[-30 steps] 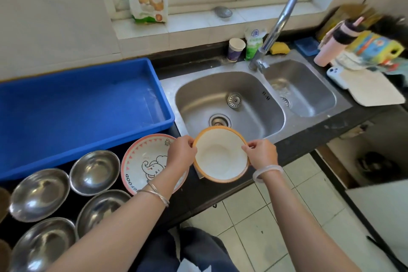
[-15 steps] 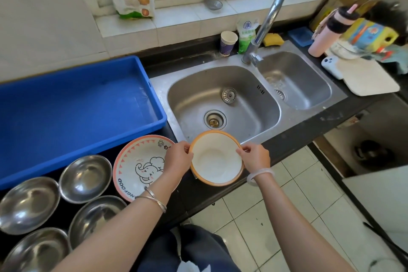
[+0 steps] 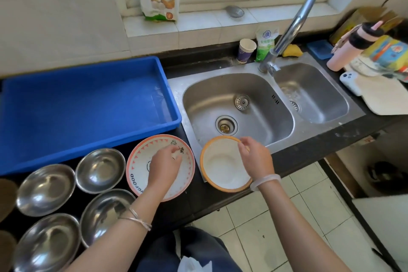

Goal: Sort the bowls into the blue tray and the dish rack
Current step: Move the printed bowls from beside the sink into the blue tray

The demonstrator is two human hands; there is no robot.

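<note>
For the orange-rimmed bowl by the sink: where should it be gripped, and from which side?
Probably take the orange-rimmed bowl by its rim, pinched from above on its right side, thumb inside. It sits upright and empty, so the thin rim is exposed all round. The right hand is over that side, while the pink-rimmed bowl crowds its left.

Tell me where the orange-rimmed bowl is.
Head view, lower centre: the orange-rimmed bowl sits on the counter at the sink's front rim, right of the elephant plate, under the right hand.

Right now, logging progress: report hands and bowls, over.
Left hand loose over pink-rimmed bowl. Right hand pinches orange-rimmed bowl at far rim, by sink. Blue tray holds no bowls; dish rack not in view.
</note>
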